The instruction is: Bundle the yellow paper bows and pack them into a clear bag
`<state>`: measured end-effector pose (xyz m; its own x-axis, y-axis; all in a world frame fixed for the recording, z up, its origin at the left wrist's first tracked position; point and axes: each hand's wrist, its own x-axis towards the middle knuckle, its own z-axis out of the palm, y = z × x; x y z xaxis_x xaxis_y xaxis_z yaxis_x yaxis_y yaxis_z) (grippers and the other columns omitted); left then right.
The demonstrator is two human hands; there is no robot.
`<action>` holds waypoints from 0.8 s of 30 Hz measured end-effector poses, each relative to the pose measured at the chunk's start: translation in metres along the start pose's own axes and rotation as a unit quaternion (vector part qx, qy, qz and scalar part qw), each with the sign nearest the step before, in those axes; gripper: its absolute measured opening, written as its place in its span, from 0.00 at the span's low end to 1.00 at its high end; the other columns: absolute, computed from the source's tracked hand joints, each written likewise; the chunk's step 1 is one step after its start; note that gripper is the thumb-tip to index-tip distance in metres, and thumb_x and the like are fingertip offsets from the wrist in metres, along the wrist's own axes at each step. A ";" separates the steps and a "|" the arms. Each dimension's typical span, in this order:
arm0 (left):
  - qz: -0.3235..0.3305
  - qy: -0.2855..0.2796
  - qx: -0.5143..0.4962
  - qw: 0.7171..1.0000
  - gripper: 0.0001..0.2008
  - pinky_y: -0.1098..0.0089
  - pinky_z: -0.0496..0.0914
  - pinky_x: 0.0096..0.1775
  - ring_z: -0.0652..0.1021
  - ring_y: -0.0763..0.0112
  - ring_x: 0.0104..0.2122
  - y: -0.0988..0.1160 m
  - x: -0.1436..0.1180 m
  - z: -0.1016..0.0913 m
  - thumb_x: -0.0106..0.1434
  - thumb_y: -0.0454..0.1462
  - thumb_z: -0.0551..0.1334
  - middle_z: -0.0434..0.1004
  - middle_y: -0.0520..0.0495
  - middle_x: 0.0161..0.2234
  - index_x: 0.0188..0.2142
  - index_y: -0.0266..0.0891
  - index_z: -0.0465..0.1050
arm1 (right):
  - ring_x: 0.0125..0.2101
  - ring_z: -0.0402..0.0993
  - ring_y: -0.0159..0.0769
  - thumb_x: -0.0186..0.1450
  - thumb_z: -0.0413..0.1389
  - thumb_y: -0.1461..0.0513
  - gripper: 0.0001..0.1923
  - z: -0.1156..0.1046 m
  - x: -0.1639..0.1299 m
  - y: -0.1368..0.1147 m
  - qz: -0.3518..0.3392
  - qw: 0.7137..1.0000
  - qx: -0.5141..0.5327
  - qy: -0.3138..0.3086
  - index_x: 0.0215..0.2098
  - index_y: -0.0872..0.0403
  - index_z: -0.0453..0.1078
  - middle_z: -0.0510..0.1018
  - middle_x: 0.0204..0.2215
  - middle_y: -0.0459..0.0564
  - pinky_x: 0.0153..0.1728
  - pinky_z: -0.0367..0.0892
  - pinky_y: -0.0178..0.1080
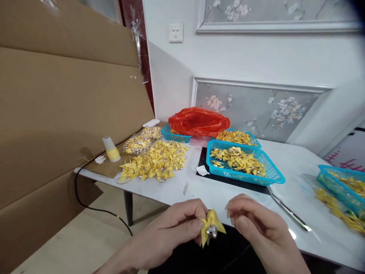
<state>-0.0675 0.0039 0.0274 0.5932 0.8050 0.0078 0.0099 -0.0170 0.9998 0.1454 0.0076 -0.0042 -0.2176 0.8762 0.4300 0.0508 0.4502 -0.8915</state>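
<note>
My left hand (178, 224) pinches a yellow ribbon bow (211, 219) between thumb and fingers. A shiny silver bell sits at the middle of the bow, facing me. Just right of it, apart from the bow, my right hand (256, 224) is closed with its fingers curled towards the thumb; anything between those fingertips is too small or hidden to make out. Both hands are over my dark-clothed lap at the table's front edge. Beyond them, a loose pile of similar yellow bows (159, 160) lies on the white table (182, 194).
Yellow bows fill a blue basket (245, 179) on a black board; more baskets stand behind and at right. Tweezers (291, 211) lie near the right front edge. A red plastic bag (199, 121), a thread cone (111, 149) and a black cable (94, 207) are also here. Cardboard (65, 106) walls the left.
</note>
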 end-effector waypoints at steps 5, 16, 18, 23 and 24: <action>0.022 -0.032 0.156 0.987 0.12 0.66 0.63 0.38 0.68 0.65 0.34 0.014 -0.001 -0.008 0.68 0.43 0.49 0.67 0.47 0.33 0.31 0.42 0.65 | 0.35 0.72 0.34 0.67 0.50 0.46 0.20 0.014 0.009 0.006 0.203 0.971 0.124 -0.039 0.47 0.49 0.68 0.73 0.42 0.50 0.33 0.70 0.35; 0.062 -0.035 0.407 0.911 0.12 0.71 0.67 0.40 0.72 0.69 0.37 0.018 0.001 -0.015 0.67 0.33 0.52 0.68 0.46 0.44 0.37 0.45 0.75 | 0.23 0.62 0.23 0.56 0.66 0.56 0.15 0.038 0.023 0.011 0.290 0.890 0.315 -0.159 0.37 0.56 0.73 0.70 0.25 0.42 0.24 0.57 0.26; 0.087 0.029 0.338 0.937 0.12 0.68 0.66 0.45 0.72 0.67 0.41 0.006 0.000 -0.012 0.67 0.35 0.53 0.67 0.45 0.48 0.41 0.47 0.75 | 0.23 0.61 0.24 0.58 0.64 0.54 0.14 0.038 0.025 0.008 0.259 0.918 0.273 -0.123 0.36 0.56 0.73 0.69 0.22 0.41 0.24 0.56 0.28; 0.040 0.220 -0.035 0.974 0.11 0.67 0.69 0.41 0.72 0.66 0.40 -0.030 0.003 0.006 0.66 0.42 0.57 0.71 0.46 0.41 0.46 0.46 0.69 | 0.18 0.59 0.24 0.61 0.58 0.49 0.19 0.040 0.028 0.009 0.252 0.940 0.221 -0.061 0.33 0.57 0.73 0.67 0.19 0.41 0.21 0.55 0.29; 0.042 0.229 -0.105 0.967 0.10 0.66 0.70 0.42 0.71 0.65 0.42 -0.036 0.005 0.010 0.66 0.44 0.56 0.71 0.46 0.41 0.44 0.45 0.70 | 0.18 0.59 0.23 0.61 0.58 0.48 0.19 0.041 0.028 0.009 0.252 0.941 0.217 -0.059 0.34 0.58 0.73 0.68 0.19 0.41 0.20 0.55 0.29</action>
<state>-0.0568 0.0021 -0.0091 0.1654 0.9850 0.0484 -0.2153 -0.0118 0.9765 0.1002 0.0295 -0.0060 -0.3812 0.9226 -0.0595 -0.2201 -0.1531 -0.9634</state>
